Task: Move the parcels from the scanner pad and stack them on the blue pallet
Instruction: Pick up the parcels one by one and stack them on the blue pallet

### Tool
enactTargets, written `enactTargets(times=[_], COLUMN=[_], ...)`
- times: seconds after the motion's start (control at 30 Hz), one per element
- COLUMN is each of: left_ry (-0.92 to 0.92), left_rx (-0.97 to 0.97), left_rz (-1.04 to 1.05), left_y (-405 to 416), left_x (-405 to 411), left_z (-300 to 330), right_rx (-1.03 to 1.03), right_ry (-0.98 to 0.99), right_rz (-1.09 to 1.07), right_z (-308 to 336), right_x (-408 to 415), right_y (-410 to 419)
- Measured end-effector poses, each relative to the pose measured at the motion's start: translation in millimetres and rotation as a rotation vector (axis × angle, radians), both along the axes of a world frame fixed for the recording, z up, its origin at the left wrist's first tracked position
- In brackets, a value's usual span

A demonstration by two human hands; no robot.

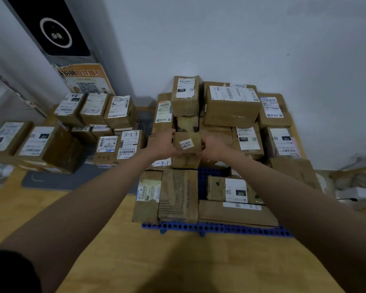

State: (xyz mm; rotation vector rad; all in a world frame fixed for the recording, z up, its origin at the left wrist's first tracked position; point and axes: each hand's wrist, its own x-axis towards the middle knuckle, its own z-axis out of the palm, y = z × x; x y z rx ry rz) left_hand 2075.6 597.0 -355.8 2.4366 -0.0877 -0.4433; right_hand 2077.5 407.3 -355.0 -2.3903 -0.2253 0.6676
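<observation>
Over the blue pallet [218, 228], head view: both hands hold 1 small brown parcel [187, 142] between them, above the middle of the stack. Left hand [164, 143] is curled round its left end, right hand [212, 147] round its right end, fingers wrapped, not spread. Whether the parcel already touches the boxes below, can't tell.

Handling, my read: small taped carton, probably light, stiff enough to squeeze from the ends. Tape looks glossy, so maybe a bit slick; the end-to-end grip seems the right hold. A white label faces up.

Stacked parcels [230, 106] on the pallet are uneven in size and some wrapping is torn, so the landing spot is likely lumpy and the box could tip.

More parcels [106, 112] wait on the grey scanner pad [57, 180] to the left, well apart from the hands. Only 1 view given.
</observation>
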Motion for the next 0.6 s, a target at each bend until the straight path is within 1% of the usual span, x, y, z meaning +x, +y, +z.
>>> enactTargets(times=[0.1, 0.27, 0.4, 0.6], left_ry=[-0.004, -0.043, 0.020, 0.074], left_rx=[-0.015, -0.033, -0.048, -0.042], left_rz=[-0.002, 0.022, 0.009, -0.019], left_y=[0.1, -5.8, -6.4, 0.8], left_x=[2.5, 9.3, 17.5, 24.3], left_z=[-10.5, -21.1, -19.6, -21.9], right_rx=[0.010, 0.018, 0.056, 0.043], right_ry=[0.005, 0.046, 0.106, 0.164], right_rz=[0.000, -0.060, -0.073, -0.051], right_z=[-7.5, -19.8, -26.0, -30.0], right_x=[0.0, 5.9, 12.9, 21.6], right_y=[1.7, -3.9, -8.0, -2.0])
